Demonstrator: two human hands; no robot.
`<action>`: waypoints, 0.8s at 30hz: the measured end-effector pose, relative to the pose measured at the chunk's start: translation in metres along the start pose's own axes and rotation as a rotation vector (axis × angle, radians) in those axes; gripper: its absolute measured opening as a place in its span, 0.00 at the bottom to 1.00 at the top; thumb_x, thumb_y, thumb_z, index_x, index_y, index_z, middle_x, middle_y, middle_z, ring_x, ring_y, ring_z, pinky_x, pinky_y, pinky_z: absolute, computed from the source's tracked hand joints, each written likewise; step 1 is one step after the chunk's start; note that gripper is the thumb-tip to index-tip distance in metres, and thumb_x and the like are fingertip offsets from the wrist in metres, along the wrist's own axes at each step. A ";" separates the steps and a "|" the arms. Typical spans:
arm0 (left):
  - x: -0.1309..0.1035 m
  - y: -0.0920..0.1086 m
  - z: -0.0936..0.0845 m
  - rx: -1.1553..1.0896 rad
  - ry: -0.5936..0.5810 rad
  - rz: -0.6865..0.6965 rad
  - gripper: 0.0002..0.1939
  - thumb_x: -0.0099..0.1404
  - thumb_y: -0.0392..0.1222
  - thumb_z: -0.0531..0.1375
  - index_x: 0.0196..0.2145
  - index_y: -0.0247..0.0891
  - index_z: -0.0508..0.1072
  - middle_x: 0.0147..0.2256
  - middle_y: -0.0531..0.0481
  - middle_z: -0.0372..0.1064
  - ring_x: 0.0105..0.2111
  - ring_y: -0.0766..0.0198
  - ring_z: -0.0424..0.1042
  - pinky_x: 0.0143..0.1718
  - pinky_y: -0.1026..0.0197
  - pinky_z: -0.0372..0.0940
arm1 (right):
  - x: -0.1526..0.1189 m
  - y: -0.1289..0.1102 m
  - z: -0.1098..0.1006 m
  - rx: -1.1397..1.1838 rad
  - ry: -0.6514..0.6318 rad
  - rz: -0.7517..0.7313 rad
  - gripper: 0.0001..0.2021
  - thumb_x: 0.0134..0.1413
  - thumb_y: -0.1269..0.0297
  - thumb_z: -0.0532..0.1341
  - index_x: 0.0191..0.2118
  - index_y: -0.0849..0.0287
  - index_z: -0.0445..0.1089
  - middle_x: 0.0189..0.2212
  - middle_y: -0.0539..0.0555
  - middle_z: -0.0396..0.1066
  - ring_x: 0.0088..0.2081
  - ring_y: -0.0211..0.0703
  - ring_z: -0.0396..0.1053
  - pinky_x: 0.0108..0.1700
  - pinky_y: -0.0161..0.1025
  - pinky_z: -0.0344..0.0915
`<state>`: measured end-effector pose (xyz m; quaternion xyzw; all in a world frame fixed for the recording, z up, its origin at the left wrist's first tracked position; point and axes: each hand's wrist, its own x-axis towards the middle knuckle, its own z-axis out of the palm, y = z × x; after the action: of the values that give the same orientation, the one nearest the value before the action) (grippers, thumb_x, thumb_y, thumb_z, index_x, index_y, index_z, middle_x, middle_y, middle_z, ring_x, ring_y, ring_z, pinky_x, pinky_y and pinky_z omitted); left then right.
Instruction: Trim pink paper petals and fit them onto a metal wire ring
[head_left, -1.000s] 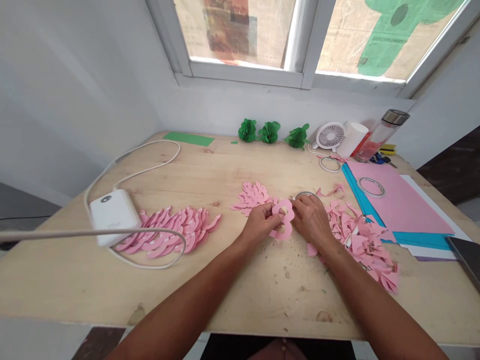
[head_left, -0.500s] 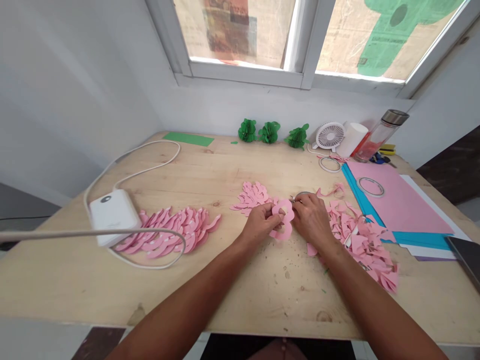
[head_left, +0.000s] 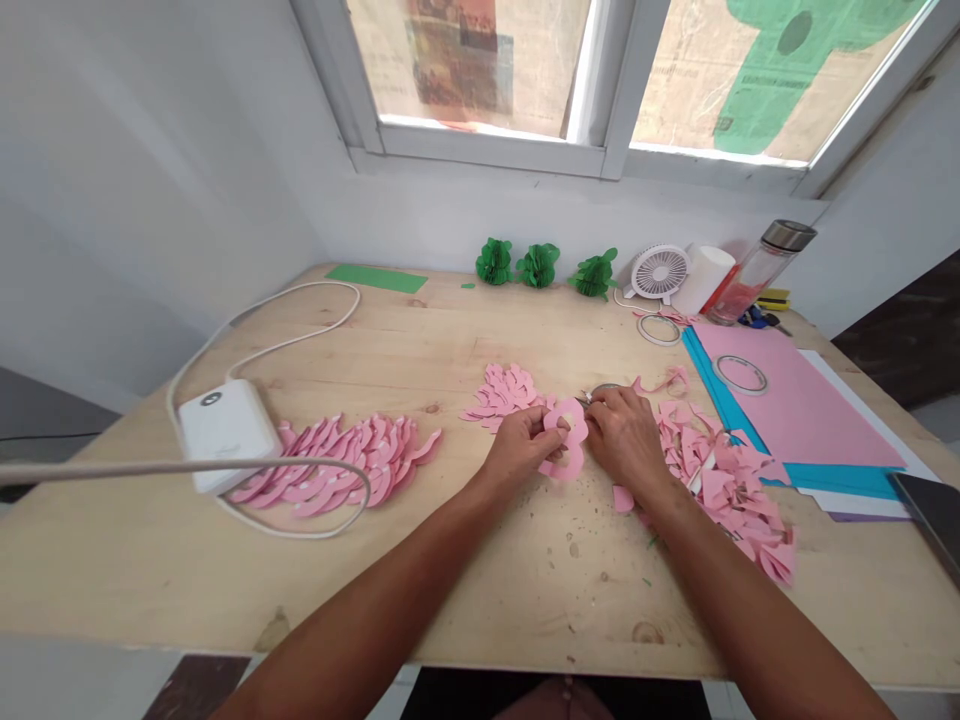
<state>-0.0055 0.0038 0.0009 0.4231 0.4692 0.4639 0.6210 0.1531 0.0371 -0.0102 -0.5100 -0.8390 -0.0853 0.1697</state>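
A pink paper piece with scalloped edges and cut-out holes is pinched in my left hand. My right hand is closed around small scissors, whose metal tip shows beside the upper right edge of the paper. The palm hides most of the scissors. Behind my left hand lies a small heap of cut pink pieces. To the right of my right hand spreads a pile of pink paper scraps.
A larger heap of curved pink strips lies left, beside a white power bank with a looping cable. Green paper balls, a small fan and a glass bottle line the back. Coloured sheets lie right.
The scissor tip shows a little more beside the paper, and my right hand has shifted very slightly. The left hand keeps the same hold.
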 end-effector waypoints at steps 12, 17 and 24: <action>0.003 -0.002 -0.001 0.003 -0.004 0.005 0.09 0.49 0.42 0.62 0.24 0.34 0.67 0.18 0.53 0.65 0.19 0.69 0.65 0.22 0.65 0.61 | 0.002 -0.003 -0.003 0.248 0.007 -0.002 0.06 0.52 0.70 0.54 0.27 0.59 0.67 0.26 0.53 0.66 0.31 0.41 0.61 0.34 0.37 0.53; 0.000 0.000 -0.001 0.002 -0.011 0.009 0.11 0.49 0.44 0.63 0.25 0.34 0.68 0.20 0.52 0.67 0.20 0.68 0.66 0.23 0.65 0.63 | 0.000 -0.007 -0.005 0.419 -0.072 -0.005 0.06 0.50 0.70 0.54 0.25 0.58 0.65 0.23 0.49 0.64 0.26 0.37 0.60 0.28 0.33 0.52; 0.001 0.000 0.000 -0.005 -0.015 0.017 0.10 0.49 0.42 0.62 0.25 0.34 0.68 0.19 0.53 0.66 0.19 0.69 0.66 0.24 0.65 0.63 | -0.001 -0.012 -0.008 0.571 -0.159 0.029 0.05 0.50 0.70 0.54 0.25 0.58 0.64 0.22 0.48 0.66 0.25 0.37 0.61 0.28 0.32 0.53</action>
<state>-0.0058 0.0047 0.0004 0.4291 0.4596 0.4671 0.6217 0.1442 0.0283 -0.0025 -0.4588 -0.8322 0.1969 0.2413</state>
